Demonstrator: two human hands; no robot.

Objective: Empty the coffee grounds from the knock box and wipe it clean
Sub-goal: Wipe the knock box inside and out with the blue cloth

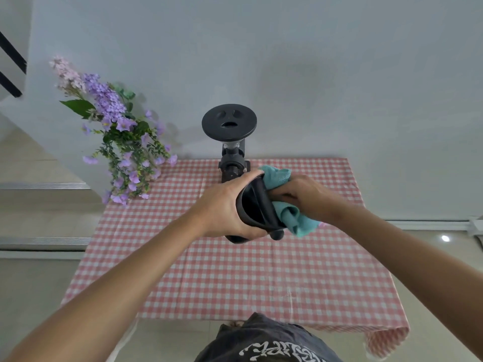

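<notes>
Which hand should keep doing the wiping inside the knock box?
Right. The right hand already bunches the teal cloth at the open mouth of the knock box. The left hand has its grip around the box's outside, holding it tilted above the table.

I see a black knock box (257,207) and a teal cloth (292,218). The tabletop (235,278) has a pink and white check pattern. The flowers (112,113) are purple and pale pink with green leaves, the grinder (230,134) dark grey, the wall (339,74) pale grey.
</notes>
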